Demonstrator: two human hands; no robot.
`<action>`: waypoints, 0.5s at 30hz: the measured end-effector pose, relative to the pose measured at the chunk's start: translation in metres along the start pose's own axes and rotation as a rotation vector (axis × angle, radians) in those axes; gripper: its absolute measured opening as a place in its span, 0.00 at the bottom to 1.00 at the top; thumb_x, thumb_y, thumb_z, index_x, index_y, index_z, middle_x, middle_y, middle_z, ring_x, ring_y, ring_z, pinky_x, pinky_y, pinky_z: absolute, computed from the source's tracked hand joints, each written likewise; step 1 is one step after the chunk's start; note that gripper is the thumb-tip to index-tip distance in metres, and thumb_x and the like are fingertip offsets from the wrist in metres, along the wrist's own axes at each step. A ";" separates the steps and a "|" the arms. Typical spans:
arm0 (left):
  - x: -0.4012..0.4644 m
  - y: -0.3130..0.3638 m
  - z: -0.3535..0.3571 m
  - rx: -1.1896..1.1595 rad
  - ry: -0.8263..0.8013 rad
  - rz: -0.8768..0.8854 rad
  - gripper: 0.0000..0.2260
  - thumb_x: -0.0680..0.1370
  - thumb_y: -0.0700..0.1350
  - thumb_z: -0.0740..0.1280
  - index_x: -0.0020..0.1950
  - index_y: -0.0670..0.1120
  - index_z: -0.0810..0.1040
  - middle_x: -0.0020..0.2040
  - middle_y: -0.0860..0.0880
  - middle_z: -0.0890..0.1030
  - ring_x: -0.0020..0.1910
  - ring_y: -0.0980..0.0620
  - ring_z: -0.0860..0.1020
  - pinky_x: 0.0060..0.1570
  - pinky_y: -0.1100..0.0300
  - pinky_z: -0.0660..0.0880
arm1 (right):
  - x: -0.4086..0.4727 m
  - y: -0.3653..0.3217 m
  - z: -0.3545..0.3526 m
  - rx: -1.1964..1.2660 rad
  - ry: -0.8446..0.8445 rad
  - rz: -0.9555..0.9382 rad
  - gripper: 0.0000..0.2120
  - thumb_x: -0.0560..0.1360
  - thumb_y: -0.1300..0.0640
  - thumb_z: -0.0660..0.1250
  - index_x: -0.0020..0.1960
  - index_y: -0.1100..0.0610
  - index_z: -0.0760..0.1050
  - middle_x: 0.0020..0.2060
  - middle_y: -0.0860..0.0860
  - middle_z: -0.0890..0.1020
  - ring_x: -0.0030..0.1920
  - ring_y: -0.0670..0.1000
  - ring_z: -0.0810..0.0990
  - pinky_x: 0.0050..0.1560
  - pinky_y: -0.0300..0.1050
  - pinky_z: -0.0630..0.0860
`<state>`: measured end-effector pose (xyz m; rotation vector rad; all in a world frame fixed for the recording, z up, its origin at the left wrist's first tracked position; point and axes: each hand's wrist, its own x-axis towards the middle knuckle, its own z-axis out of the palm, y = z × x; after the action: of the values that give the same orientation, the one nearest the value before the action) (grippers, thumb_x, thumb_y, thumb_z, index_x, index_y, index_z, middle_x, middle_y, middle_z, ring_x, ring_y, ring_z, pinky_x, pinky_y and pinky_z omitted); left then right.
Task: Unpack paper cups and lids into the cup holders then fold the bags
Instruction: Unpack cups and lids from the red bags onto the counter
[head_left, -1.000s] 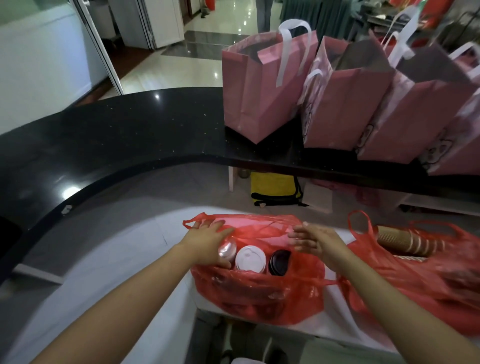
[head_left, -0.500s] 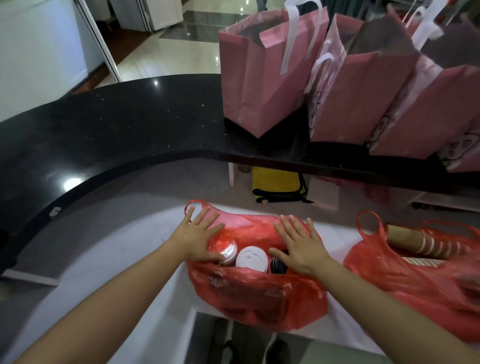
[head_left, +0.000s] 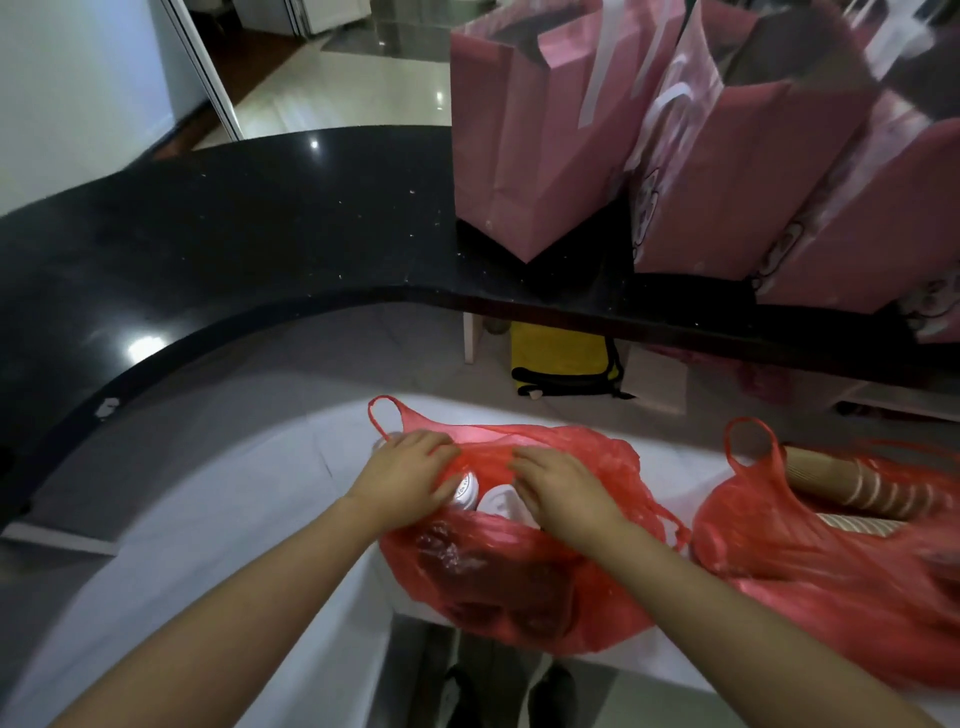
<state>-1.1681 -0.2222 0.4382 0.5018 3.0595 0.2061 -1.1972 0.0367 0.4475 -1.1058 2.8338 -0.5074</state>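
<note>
A red plastic bag (head_left: 519, 587) lies open on the white table, just in front of me. Inside it show a white lid (head_left: 496, 506) and a clear-wrapped lid stack (head_left: 466, 488). My left hand (head_left: 405, 478) grips the bag's far rim on the left, its thumb beside the clear stack. My right hand (head_left: 561, 493) grips the same rim on the right, covering the dark lids. To the right lies a second red bag (head_left: 831, 597) holding brown paper cups (head_left: 852, 483) on their side.
A curved black counter (head_left: 260, 249) runs behind the table. Several pink paper bags (head_left: 530, 145) stand on it at the right. A yellow bag (head_left: 563, 358) sits on the floor below. The white table's (head_left: 249, 519) near edge is at the bottom, with my shoes under it.
Both hands went from flat, spread fingers on the bag to curled fingers on its far rim. They have come closer together, and the dark lid is now covered.
</note>
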 end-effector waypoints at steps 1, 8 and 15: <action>-0.003 0.004 0.002 0.004 -0.044 -0.026 0.25 0.79 0.62 0.57 0.70 0.51 0.75 0.69 0.50 0.76 0.67 0.46 0.74 0.66 0.47 0.71 | -0.001 -0.008 0.000 -0.021 -0.048 -0.023 0.11 0.78 0.55 0.65 0.58 0.57 0.80 0.58 0.54 0.81 0.57 0.60 0.80 0.54 0.55 0.77; -0.006 0.000 0.008 -0.140 -0.298 -0.288 0.28 0.79 0.57 0.63 0.78 0.56 0.61 0.71 0.48 0.72 0.61 0.42 0.78 0.53 0.46 0.79 | 0.008 -0.037 0.014 -0.083 -0.228 0.011 0.16 0.81 0.51 0.60 0.65 0.56 0.76 0.62 0.53 0.78 0.63 0.58 0.75 0.62 0.52 0.71; 0.002 -0.004 0.014 -0.421 -0.082 -0.507 0.12 0.78 0.42 0.61 0.53 0.46 0.84 0.48 0.44 0.85 0.50 0.42 0.82 0.50 0.53 0.77 | 0.043 -0.059 0.015 -0.082 -0.298 0.098 0.14 0.82 0.52 0.62 0.61 0.59 0.78 0.59 0.57 0.79 0.60 0.61 0.77 0.58 0.53 0.72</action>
<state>-1.1707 -0.2240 0.4238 -0.2751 2.8183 0.7529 -1.1883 -0.0367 0.4552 -0.9561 2.6500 -0.2010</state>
